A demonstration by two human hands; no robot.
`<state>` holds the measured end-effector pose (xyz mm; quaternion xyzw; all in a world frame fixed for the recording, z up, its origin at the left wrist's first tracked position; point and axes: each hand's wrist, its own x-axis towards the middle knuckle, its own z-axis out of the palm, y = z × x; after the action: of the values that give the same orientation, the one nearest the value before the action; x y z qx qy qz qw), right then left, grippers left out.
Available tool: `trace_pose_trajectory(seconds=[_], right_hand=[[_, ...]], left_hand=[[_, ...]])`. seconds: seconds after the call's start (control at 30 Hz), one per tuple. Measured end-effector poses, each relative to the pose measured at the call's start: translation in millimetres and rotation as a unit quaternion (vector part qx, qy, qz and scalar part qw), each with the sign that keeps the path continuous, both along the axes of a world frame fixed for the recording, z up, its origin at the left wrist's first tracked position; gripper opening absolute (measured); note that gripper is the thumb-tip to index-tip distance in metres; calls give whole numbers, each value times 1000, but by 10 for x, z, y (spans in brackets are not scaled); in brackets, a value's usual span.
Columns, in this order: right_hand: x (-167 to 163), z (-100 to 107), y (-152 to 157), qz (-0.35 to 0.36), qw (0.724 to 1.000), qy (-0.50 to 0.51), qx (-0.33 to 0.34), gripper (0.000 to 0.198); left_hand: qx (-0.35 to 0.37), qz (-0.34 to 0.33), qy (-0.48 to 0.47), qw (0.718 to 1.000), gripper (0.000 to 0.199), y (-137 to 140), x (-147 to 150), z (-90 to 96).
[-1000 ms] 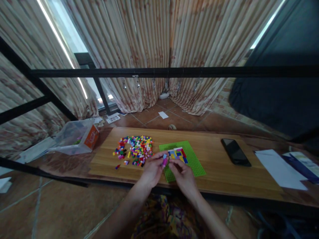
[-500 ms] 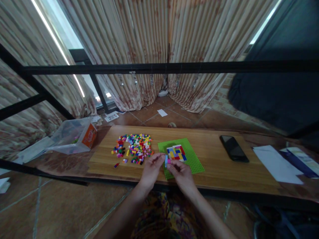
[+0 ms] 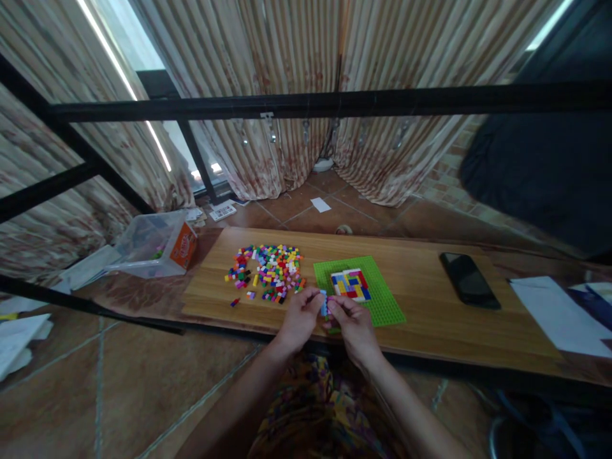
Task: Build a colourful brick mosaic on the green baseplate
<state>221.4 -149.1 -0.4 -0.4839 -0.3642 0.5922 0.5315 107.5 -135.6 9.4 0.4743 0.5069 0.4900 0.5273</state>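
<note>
As they drew nearer me, my left hand (image 3: 301, 315) and right hand (image 3: 354, 322) pinched light-blue and pink plastic bricks (image 3: 324, 305), unplaced.

Single view, head-worn, looking forward and down from above near side of tabletop (image 3: 421, 287); wide angle. Left hand (image 3: 300, 320) and right hand (image 3: 356, 326) fairly close, below centre; tabletop runs across frame; curtains (image 3: 291, 51) beyond, at top; floor tiles (image 3: 148, 389) toward bottom.
</note>
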Motion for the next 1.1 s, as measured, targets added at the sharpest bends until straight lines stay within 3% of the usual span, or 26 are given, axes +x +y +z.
trace_pose_trajectory(seconds=[0.2,0.33,0.4,0.47,0.53,0.57,0.63,0.8,0.9,1.0,1.1], right_hand=[[-215,-148,84,13,999,11,-40,39],[-392,-178,332,60,985,-159,34,30],[-497,-156,505,78,944,-309,86,22],[-606,-133,667,91,883,-444,118,17],[-696,-130,787,103,840,-518,126,16],[-728,-139,828,107,831,-531,127,16],[-754,-173,874,106,838,-519,133,16],[-635,-243,841,96,929,-338,118,21],[-483,-229,737,87,965,-230,93,28],[-260,-208,583,51,975,-200,80,36],[65,-220,424,2,969,-233,80,40]], left_hand=[[-78,111,-125,983,28,6,-144,-131],[-116,177,-157,965,30,15,-434,-164],[-128,204,-153,958,30,-3,-584,-180],[-131,216,-141,957,30,-32,-699,-202],[-127,216,-129,959,29,-61,-770,-230],[-124,214,-124,961,29,-72,-792,-245],[-116,214,-118,963,27,-84,-818,-279],[-97,211,-106,967,34,-70,-832,-373],[-79,183,-87,976,36,-60,-831,-406],[-70,166,-62,982,35,-66,-838,-404],[-79,150,-38,985,35,-79,-857,-387]])
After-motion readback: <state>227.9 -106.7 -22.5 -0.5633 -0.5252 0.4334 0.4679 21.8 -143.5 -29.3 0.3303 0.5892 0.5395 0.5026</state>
